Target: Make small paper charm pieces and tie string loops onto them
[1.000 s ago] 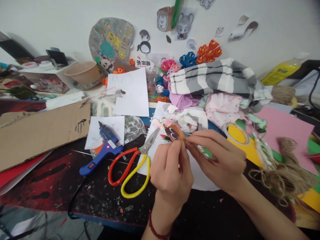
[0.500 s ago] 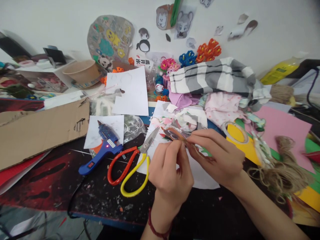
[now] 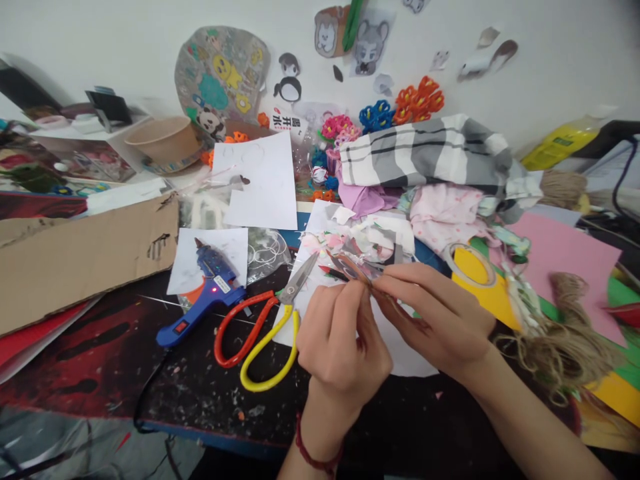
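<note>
Both hands meet over a white sheet of paper [image 3: 415, 353] on the dark table. My left hand [image 3: 345, 340] is closed in a pinch on the near edge of a small, flat brown cutout [image 3: 350, 263] with a printed picture. Close beside it, my right hand [image 3: 435, 313] pinches the cutout's right side; my fingers hide much of it. Left of my left hand lie scissors [image 3: 270, 333] with one red and one yellow handle. Under the cutout a red-tipped pencil [image 3: 333, 273] shows in part, near scraps of paper and clear film [image 3: 370, 237].
A blue glue gun [image 3: 210, 293], its red light on, lies left of the scissors. Cardboard [image 3: 90, 260] covers the far left. On the right are a tape roll [image 3: 470, 265], a pink sheet [image 3: 565, 253] and tangled twine [image 3: 565, 340]. Checked cloth [image 3: 425, 157] lies at the back.
The cutout has tilted slightly between my fingers, and my right hand has shifted a little. More of the red-tipped pencil shows now. Both hands keep their pinch.
</note>
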Motion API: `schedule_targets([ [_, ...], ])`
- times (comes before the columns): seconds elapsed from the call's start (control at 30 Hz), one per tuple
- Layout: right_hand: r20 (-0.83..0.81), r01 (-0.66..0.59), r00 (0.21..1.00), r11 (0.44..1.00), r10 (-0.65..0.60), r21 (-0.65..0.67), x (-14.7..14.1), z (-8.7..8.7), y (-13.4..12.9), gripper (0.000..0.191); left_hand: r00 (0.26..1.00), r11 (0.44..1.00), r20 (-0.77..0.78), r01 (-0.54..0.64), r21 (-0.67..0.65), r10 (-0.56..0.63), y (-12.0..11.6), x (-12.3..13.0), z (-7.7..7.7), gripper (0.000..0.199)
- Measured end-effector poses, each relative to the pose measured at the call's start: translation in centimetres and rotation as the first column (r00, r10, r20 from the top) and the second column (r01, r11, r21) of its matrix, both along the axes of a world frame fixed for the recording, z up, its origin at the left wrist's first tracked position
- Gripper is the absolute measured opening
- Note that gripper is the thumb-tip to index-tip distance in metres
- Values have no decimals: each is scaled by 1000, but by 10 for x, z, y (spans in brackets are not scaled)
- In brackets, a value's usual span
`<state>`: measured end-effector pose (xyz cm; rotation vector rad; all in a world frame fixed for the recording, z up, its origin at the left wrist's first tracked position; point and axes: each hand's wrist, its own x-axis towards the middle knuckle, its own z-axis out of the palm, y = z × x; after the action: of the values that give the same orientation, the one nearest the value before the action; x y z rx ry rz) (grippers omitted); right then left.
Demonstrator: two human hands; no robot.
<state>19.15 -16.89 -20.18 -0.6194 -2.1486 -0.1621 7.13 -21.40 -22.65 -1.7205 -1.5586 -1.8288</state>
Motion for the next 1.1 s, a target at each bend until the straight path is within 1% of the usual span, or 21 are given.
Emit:
schedule_targets([
  [0.1,-32,-18,999,1000,18,8,-1,-1,0,16,999,999,21,30,-34,-29,0,-1,1,14],
  [0.27,-150,4,988,993,-21,-116,-2,-2,0,16,994,992,61,93,-82,-88,1,-1,2,10],
  [0.33,-177,3,984,990,-29,-143,-2,-1,0,16,992,989,70,113,-98,-106,1,-1,2,8],
  [0.5,-176,-6,984,996,-10,-94,-1,2,-3,16,985,977,92,159,-145,-147,-3,-1,0,7],
  [0.67,-167,15,986,1000,-12,12,1,1,-4,18,978,968,95,196,-155,-183,-8,-3,0,12],
  [0.8,-161,33,987,998,-23,59,2,1,-4,21,981,976,58,193,-102,-187,-8,-3,0,18],
  [0.97,-137,13,991,997,-2,82,1,3,-6,18,995,995,-8,96,33,-96,-8,1,-4,17],
  [1.1,-126,-17,992,997,27,77,0,2,-6,15,996,994,-28,82,71,-80,-9,1,-7,17],
])
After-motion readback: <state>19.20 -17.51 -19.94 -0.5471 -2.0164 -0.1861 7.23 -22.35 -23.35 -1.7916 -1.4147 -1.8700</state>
